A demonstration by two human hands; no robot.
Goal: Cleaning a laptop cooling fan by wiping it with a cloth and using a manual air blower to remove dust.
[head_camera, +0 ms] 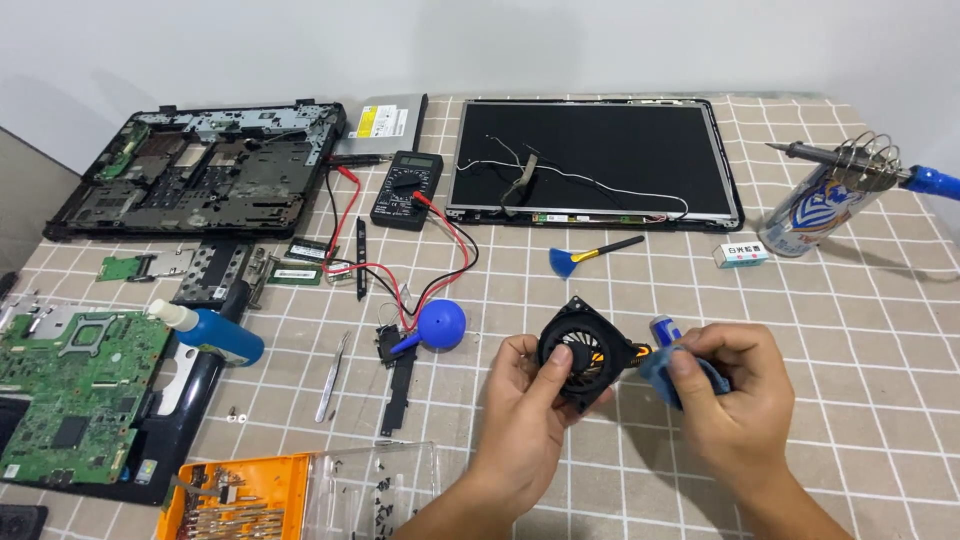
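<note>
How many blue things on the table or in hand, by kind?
Blower bulb: 1
Brush: 1
Bottle: 1
Soldering iron handle: 1
Cloth in the right hand, beside the black fan in the left hand: 1
Total: 5

Over the checked tabletop [850, 330], the left hand [525, 400] grips a black laptop cooling fan [582, 352] while the right hand [735, 395] presses a blue cloth [660, 370] beside it.

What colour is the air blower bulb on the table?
Blue, seen in the head view: the air blower bulb lies left of the fan.
</note>
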